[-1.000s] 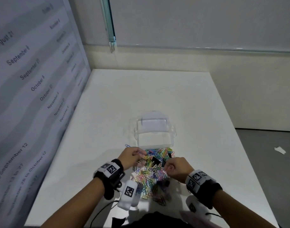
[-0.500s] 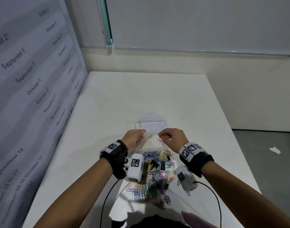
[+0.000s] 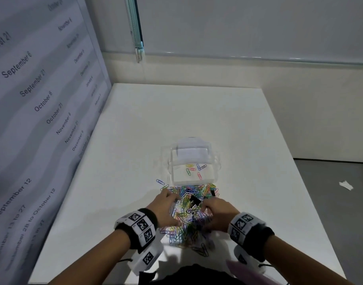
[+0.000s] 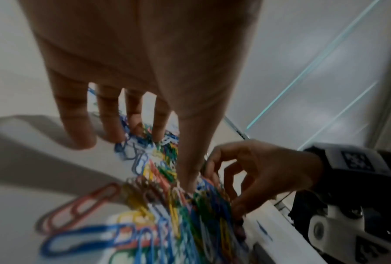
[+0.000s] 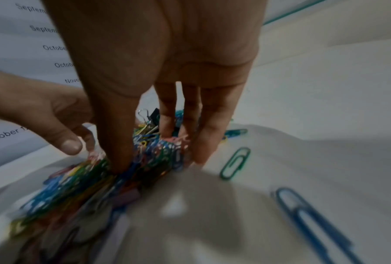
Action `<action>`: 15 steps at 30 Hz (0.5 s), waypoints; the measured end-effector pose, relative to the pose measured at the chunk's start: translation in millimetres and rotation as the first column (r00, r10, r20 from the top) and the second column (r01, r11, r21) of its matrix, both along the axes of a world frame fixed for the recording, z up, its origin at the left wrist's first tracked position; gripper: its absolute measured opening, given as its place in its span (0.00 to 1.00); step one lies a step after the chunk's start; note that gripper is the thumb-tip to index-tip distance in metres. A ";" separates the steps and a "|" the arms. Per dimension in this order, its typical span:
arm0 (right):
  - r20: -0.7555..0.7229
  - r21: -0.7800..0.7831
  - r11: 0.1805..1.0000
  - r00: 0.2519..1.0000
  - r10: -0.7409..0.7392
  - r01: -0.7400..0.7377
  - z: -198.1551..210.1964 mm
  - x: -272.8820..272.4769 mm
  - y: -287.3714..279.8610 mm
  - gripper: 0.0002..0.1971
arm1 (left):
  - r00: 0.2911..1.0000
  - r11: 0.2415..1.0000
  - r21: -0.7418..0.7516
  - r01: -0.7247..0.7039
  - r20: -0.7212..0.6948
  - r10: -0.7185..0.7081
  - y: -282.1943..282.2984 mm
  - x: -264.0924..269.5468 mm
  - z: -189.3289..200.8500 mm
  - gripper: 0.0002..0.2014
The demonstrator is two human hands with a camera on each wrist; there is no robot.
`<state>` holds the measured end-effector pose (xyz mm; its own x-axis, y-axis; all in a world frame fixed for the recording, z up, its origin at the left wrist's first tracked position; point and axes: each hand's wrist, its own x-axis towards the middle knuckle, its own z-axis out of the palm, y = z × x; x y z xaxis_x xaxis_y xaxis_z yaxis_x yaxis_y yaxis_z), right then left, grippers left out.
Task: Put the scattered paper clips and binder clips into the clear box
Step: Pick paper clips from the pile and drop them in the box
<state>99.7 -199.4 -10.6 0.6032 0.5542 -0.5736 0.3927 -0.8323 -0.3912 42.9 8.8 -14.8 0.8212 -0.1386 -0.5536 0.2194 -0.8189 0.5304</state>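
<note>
A clear box [image 3: 214, 161] stands open on the white table [image 3: 176, 120] with several coloured paper clips [image 3: 194, 169] on its floor. Just in front of it lies a heap of coloured paper clips [image 3: 186, 225] with a black binder clip [image 3: 195, 199] on top. My left hand [image 3: 174, 208] is spread over the heap's left side, its straight fingers and thumb [image 4: 190, 171] dipping into the clips. My right hand [image 3: 205, 212] is on the right side, and its thumb and fingers [image 5: 203, 151] squeeze a bunch of clips [image 5: 160, 151] between them.
A single blue clip [image 3: 160, 182] lies left of the box. Loose green [image 5: 235, 162] and blue [image 5: 302, 214] clips lie right of the heap. A panel printed with dates [image 3: 32, 120] walls the table's left side. The table's right edge drops to a grey floor with a paper scrap [image 3: 345, 185].
Half a second ago both hands were up at the box. They have since come back down to the heap, and several clips now lie inside the box.
</note>
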 end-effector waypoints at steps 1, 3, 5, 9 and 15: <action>0.016 0.007 1.000 1.000 -0.002 0.001 -3.5 -3.5 0.8 0.29 | 1.000 1.000 -0.007 -0.001 0.029 0.001 -4.0 -1.7 -2.9 0.42; 0.054 0.036 0.999 0.998 0.014 -0.016 -8.5 -9.8 5.2 0.35 | 0.996 0.999 0.027 0.045 0.073 -0.047 -12.8 -2.3 -7.4 0.48; 0.087 0.084 0.996 0.996 0.030 -0.038 -13.8 -14.6 10.3 0.35 | 0.992 0.995 0.072 0.073 0.096 -0.079 -19.7 -1.8 -11.5 0.52; 0.040 0.118 0.993 0.999 0.006 -0.010 -14.7 -13.9 12.7 0.26 | 0.974 0.978 0.149 0.148 0.150 -0.171 -24.6 -3.2 -16.9 0.47; 0.021 0.209 0.966 0.987 -0.159 0.151 -3.2 -4.4 3.7 0.10 | 0.981 0.991 0.105 0.088 0.161 -0.104 -18.8 -2.0 -18.2 0.15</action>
<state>95.3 -195.6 -13.8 0.7099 0.5562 -0.4322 0.2828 -0.7870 -0.5483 40.9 -9.9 -33.0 0.8883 -0.1732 -0.4253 0.0530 -0.8813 0.4695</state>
